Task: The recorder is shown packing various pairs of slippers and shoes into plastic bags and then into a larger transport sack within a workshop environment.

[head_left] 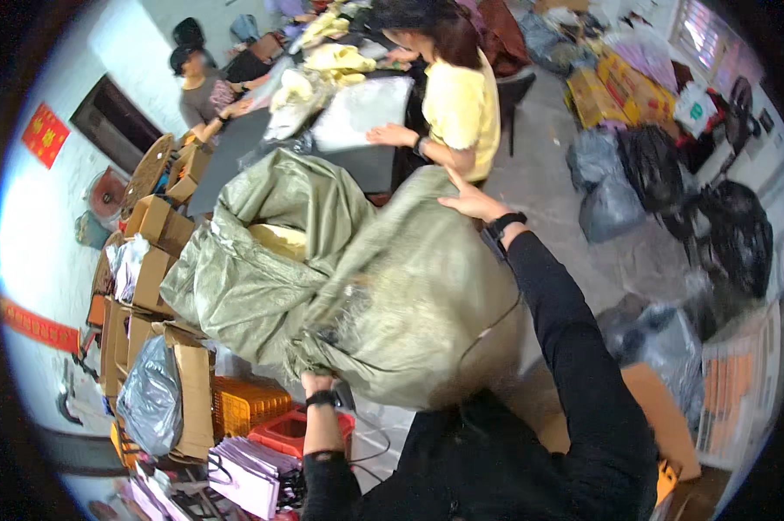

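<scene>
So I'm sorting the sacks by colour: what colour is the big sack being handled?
Olive green sack, seen in the head view.

Left hand [316, 382] gripping the bunched lower edge of a big green woven sack [366, 286], right hand [470, 201] pressing flat on its top, a person in a yellow shirt [461, 108] leaning over a dark table [236, 148] beyond, cardboard boxes [162, 226] stacking up on the left, grey bags [609, 187] lying on the floor.

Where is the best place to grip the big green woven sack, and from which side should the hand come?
Probably the bunched folds at the near lower edge of the green woven sack, from below, where the left hand already is. The fabric gathers there into a graspable wad; the top, under the right hand, is smooth and rounded.
</scene>
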`<state>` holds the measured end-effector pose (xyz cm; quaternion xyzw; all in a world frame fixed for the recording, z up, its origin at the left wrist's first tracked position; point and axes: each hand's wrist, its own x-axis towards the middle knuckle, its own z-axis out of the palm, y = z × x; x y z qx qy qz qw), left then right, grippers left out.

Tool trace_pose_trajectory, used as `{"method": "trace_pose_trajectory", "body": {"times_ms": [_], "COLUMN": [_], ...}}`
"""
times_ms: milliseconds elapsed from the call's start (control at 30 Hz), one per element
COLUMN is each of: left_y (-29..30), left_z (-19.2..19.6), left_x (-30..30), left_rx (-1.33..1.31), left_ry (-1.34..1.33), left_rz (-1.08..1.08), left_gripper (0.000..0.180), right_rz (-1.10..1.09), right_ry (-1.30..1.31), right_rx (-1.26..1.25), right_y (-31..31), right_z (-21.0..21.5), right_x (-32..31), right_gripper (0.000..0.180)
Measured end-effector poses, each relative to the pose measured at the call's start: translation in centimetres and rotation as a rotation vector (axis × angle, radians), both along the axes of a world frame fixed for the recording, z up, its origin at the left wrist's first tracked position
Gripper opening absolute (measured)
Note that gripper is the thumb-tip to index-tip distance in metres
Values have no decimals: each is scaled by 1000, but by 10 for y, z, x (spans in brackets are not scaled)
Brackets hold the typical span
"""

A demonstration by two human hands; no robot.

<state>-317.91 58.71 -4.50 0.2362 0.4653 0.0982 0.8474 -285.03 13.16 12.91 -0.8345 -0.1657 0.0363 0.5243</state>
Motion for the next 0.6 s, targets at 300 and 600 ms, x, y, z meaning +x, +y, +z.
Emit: {"method": "trace_pose_trajectory", "body": {"times_ms": [300, 600], "left_y": [1, -8], "left_z": [15, -12], "left_x": [15, 47], "left_rx": [-1094, -1961], "left_ry": [-618, -822], "left_rz": [1593, 2238], "left_gripper": [31, 27], "right_rz": [-751, -403], "right_ry": [397, 955], "right_rx": [-434, 199], "right_y": [7, 14], "right_z": [-163, -139], "right_x": [-319, -349], "right_gripper": [59, 79]}}
